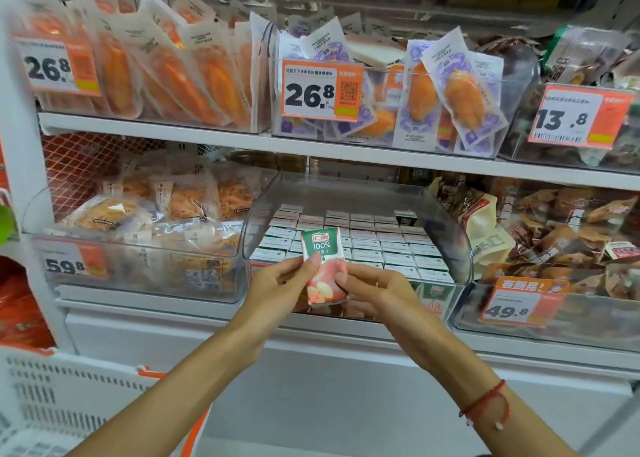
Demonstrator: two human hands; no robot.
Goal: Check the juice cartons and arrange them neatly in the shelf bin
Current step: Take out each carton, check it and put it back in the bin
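We hold one small juice carton (325, 266) upright just in front of the shelf bin (450, 221), at its front edge, our left hand (277, 288) pinching its left side with the thumb on the face and our right hand (375, 292) pinching its lower right corner. It looks light, stiff-walled but dentable, so we would grip the flat sides gently. Behind it the packed cartons (377, 245) show only their tops, and the bin's front label is hidden by our hands.

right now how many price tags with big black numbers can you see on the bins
5: orange-and-white price tags, 26.8 upper left, 26.8 upper middle, 13.8 upper right, 59.8 lower left, 49.8 lower right. The hands may hide another.
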